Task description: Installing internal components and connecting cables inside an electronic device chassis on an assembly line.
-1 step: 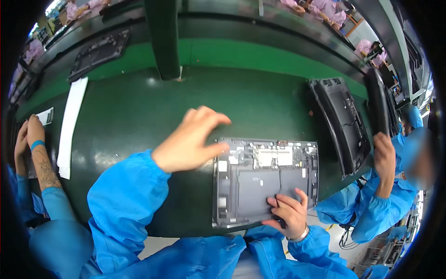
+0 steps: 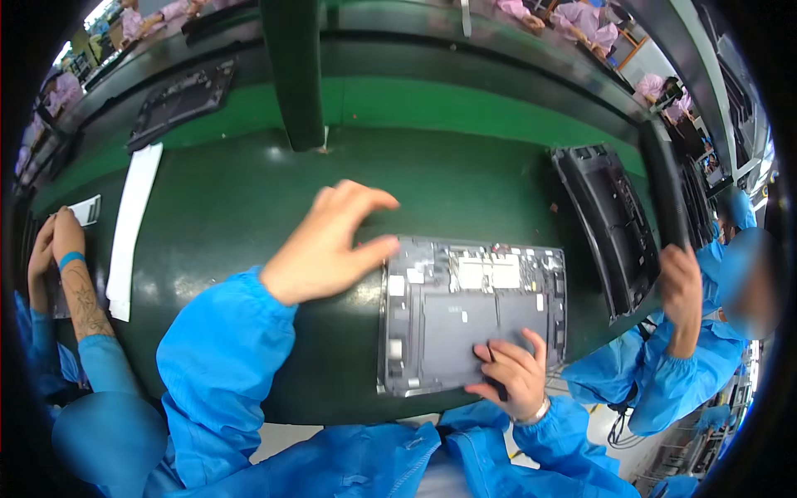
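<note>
An opened laptop base (image 2: pixel 432 378) lies on the green bench in front of me, its flat dark battery (image 2: pixel 448 340) and a pale-covered circuit board (image 2: pixel 490 274) exposed. My left hand (image 2: pixel 328 241) hovers at its upper left corner, thumb and fingers apart, holding nothing. The thumb tip is close to that corner; whether it touches, I cannot tell. My right hand (image 2: pixel 519 378) is over the lower right part of the base, its fingers curled round a dark slim tool (image 2: pixel 486 352). Most of that tool is hidden by the fingers.
A white strip (image 2: pixel 131 232) lies at left, near a co-worker's hands (image 2: pixel 58 241). More laptop bases (image 2: pixel 610 224) stand at right, beside another co-worker's hand (image 2: pixel 681 282). A dark post (image 2: pixel 290 75) rises at the back; another base (image 2: pixel 183 100) sits far left.
The view has shifted slightly. My left hand sits a little left and higher, and the laptop base appears slightly higher. My right hand keeps its grip.
</note>
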The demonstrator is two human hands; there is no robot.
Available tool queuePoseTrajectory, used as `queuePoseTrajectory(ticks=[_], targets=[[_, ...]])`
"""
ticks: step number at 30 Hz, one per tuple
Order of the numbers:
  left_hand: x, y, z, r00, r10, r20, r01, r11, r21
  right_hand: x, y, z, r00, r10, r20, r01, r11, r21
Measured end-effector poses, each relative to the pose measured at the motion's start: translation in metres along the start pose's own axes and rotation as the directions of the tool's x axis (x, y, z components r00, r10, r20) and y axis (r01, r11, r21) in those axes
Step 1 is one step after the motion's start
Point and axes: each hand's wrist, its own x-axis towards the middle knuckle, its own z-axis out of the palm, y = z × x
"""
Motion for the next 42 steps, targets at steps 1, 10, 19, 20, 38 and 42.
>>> queuePoseTrajectory(ticks=[1,10,19,20,38,42], targets=[[-0.004,0.009,-0.014,0.992,-0.069,-0.102,0.066,0.997,-0.032,0.014,0.009,0.005,0.999,-0.039,-0.015,0.040,0.999,0.022],[-0.038,0.021,-0.066,0.928,-0.228,-0.295,0.207,0.973,-0.100,0.254,0.118,0.068,0.932,-0.261,-0.251,0.270,0.963,0.001],[0.015,0.042,-0.018,0.981,-0.037,-0.192,0.034,0.999,-0.019,0.316,0.105,0.082,0.827,0.083,-0.556,-0.094,0.996,0.009],[0.034,0.041,-0.010,0.983,0.000,-0.185,-0.006,1.000,-0.031,0.300,0.094,0.064,0.788,0.064,-0.612,-0.044,0.998,0.048],[0.227,0.095,0.137,0.977,-0.144,-0.155,0.027,0.811,-0.585,0.034,0.098,-0.075,0.201,0.503,-0.841,-0.397,0.826,0.400],[0.142,0.100,0.104,0.941,-0.127,-0.314,-0.093,0.795,-0.599,0.031,0.063,-0.073,0.237,0.499,-0.834,-0.230,0.862,0.451]])
